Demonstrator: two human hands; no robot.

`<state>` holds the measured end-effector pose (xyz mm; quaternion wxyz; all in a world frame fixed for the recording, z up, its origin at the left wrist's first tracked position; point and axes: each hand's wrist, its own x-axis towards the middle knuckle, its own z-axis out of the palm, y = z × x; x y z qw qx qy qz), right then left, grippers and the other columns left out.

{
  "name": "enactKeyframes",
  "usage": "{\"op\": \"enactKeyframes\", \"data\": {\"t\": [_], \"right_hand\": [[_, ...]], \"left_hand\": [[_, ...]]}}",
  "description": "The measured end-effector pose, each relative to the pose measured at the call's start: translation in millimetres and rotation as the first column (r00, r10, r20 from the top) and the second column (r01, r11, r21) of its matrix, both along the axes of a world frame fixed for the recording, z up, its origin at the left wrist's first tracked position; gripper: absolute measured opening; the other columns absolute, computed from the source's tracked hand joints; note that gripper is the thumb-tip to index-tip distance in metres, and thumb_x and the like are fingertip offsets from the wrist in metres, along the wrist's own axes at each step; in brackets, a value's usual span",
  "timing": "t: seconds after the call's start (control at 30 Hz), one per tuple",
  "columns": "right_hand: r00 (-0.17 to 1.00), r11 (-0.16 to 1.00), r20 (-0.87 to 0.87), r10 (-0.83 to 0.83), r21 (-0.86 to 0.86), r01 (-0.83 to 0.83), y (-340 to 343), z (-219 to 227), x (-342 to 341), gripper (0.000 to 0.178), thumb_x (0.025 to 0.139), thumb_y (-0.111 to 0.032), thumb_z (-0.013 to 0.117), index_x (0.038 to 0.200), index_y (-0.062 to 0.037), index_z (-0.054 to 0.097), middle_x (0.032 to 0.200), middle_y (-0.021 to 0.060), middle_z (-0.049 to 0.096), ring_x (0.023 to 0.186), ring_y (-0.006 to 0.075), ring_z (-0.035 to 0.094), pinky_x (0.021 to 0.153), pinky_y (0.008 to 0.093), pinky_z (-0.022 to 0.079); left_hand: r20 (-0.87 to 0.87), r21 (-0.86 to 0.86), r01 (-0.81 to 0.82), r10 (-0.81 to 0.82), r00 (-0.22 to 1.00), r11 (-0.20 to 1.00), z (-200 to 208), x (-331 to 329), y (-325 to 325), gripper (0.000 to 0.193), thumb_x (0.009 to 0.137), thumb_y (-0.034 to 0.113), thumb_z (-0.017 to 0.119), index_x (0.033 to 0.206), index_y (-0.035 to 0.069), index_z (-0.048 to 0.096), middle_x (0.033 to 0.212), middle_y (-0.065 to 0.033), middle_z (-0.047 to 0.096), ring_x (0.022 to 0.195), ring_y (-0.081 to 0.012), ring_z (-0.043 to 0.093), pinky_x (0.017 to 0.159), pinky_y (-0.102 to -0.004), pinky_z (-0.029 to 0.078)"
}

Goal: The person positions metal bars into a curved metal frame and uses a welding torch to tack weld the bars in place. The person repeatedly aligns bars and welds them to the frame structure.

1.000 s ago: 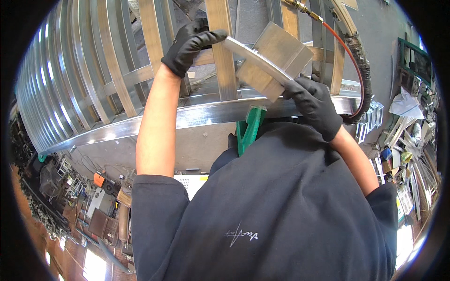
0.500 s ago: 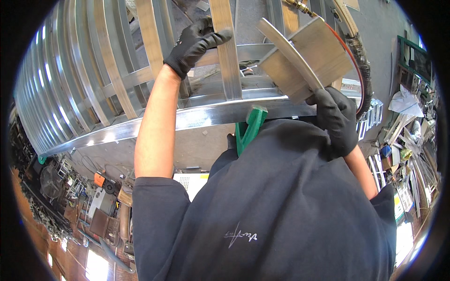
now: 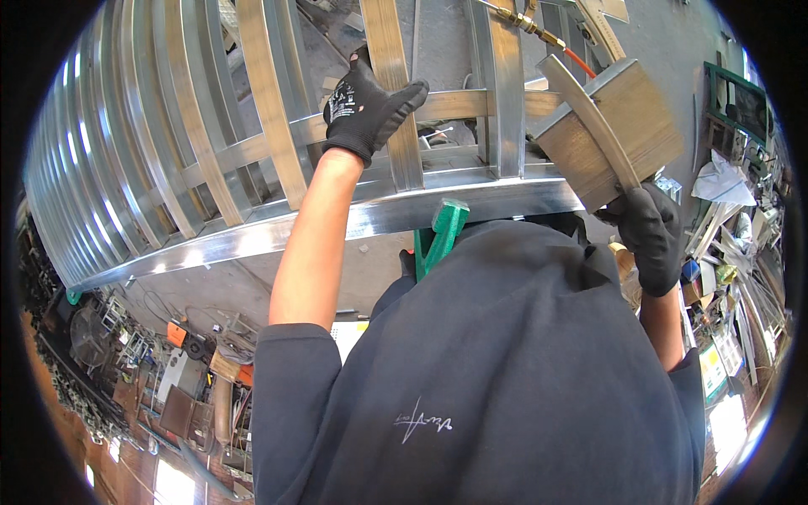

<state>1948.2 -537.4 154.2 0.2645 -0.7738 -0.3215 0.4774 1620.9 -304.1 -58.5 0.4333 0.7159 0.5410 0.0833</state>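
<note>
My left hand (image 3: 370, 109), in a black glove, is closed around the left side of an upright metal bar (image 3: 387, 50) of a large slatted frame. The thumb lies across the top face, and most of the fingers are hidden behind the bar. At the right, my gloved right hand (image 3: 652, 231) grips the lower end of a square, brownish-grey plate with a curved strip (image 3: 602, 126) running across it. This plate is held up above the right end of the frame's long shiny edge rail (image 3: 379, 217).
A green metal support (image 3: 444, 236) stands at the near rail, close to my body. Beyond the plate runs a hose with a brass fitting (image 3: 530, 25). Tools and scrap lie on the floor at left, including an orange box (image 3: 177, 333); metal offcuts and a white bag (image 3: 724, 181) are at right.
The plate and my right hand have moved right, away from the frame. My left hand has shifted right and nearer, now closer against the bar. The view has also shifted slightly.
</note>
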Motion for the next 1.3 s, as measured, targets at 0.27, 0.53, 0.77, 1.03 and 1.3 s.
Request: {"op": "enactKeyframes", "data": {"t": [0.27,0.53,0.77,1.03,1.3], "right_hand": [[1.000,0.992,-0.006,-0.019,-0.128,0.018,6.3,-9.6,-40.9,0.046,0.113,-0.039,0.063,0.098,0.0017,0.078,0.076,0.0040,0.069,0.066,0.0115,0.061,0.060,0.0309,0.049],[0.929,0.929,0.052,0.366,0.034,-0.368,47.2,-37.5,-78.1,0.042,0.113,-0.034,0.061,0.099,0.0031,0.075,0.086,0.0117,0.072,0.080,0.0200,0.069,0.075,0.0344,0.054],[0.911,0.922,0.155,0.383,-0.008,-0.386,39.7,-25.1,-43.0,0.043,0.112,-0.036,0.063,0.101,0.0028,0.077,0.085,0.0124,0.070,0.072,0.0211,0.068,0.068,0.0355,0.053],[0.967,0.954,0.242,-0.076,0.299,0.001,51.9,18.8,41.1,0.035,0.116,-0.030,0.061,0.103,0.0002,0.075,0.080,0.0000,0.063,0.057,0.0093,0.050,0.054,0.0269,0.037],[0.952,0.944,-0.207,0.227,0.285,-0.164,220.9,-25.0,136.4,0.046,0.119,-0.044,0.053,0.123,-0.0023,0.072,0.070,-0.0076,0.040,0.056,0.0046,0.034,0.050,0.0254,0.028]], "left_hand": [[0.091,0.092,-0.016,0.007,0.996,0.996,-9.1,0.7,-1.7,0.098,0.075,0.060,0.092,0.132,-0.010,0.053,0.111,-0.0267,0.075,0.102,-0.0419,0.075,0.093,-0.0459,0.061],[-0.035,0.279,0.037,-0.028,0.999,0.960,-33.5,-5.6,-4.9,0.094,0.074,0.062,0.093,0.129,-0.006,0.060,0.098,-0.0230,0.078,0.090,-0.0386,0.079,0.084,-0.0467,0.064],[0.100,0.218,-0.040,0.018,0.995,0.975,-27.3,0.6,-4.0,0.102,0.075,0.069,0.090,0.137,-0.006,0.059,0.109,-0.0269,0.077,0.100,-0.0416,0.078,0.092,-0.0487,0.063],[-0.094,0.318,0.058,-0.029,0.995,0.946,-79.2,-23.4,-25.5,0.101,0.082,0.049,0.093,0.148,-0.013,0.048,0.141,-0.0291,0.066,0.130,-0.0418,0.066,0.114,-0.0465,0.051],[-0.059,-0.043,-0.075,0.072,0.996,0.996,-3.8,0.8,-5.7,0.102,0.080,0.047,0.091,0.155,-0.006,0.047,0.139,-0.0300,0.068,0.128,-0.0436,0.067,0.113,-0.0483,0.051]]}}
